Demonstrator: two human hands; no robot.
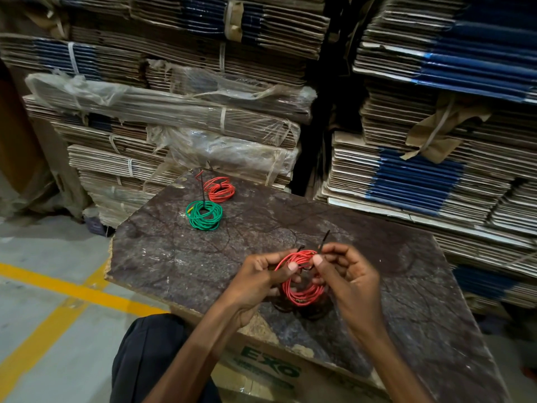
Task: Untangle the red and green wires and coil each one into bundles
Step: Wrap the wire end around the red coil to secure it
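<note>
I hold a coiled red wire [303,292] just above the dark board [180,257], near its front. My left hand [261,280] pinches the coil's top left, and my right hand [348,274] pinches its top right together with a thin black tie [324,241] that sticks upward. Farther back on the board lie a tied green wire bundle [204,215] and, behind it, a tied red wire bundle [220,189], each with a black tie end standing up.
The board rests on a cardboard box [270,367] printed with green letters. Tall stacks of flattened cartons [186,117] and more stacked cartons [436,170] stand close behind and to the right. Grey floor with yellow lines [58,286] lies left. My dark-trousered knee [151,353] is below.
</note>
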